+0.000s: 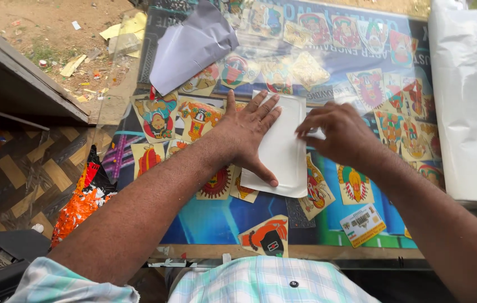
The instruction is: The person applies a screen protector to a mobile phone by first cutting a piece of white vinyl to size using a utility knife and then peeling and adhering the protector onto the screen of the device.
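Nearest us, our left hand [247, 132] lay spread flat, pinning a white pouch [279, 148] to the sticker-covered table [210, 221] while our right hand [339, 132] pinched its right edge.

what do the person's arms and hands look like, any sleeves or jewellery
Both forearms are bare. The left hand and right hand show no gloves, rings or watch. A short sleeve of a pale checked shirt, light blue and white, covers the left upper arm.

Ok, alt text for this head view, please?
A left hand presses a white sheet flat on a sticker-covered table while the right hand pinches the sheet's right edge. A grey paper lies behind.
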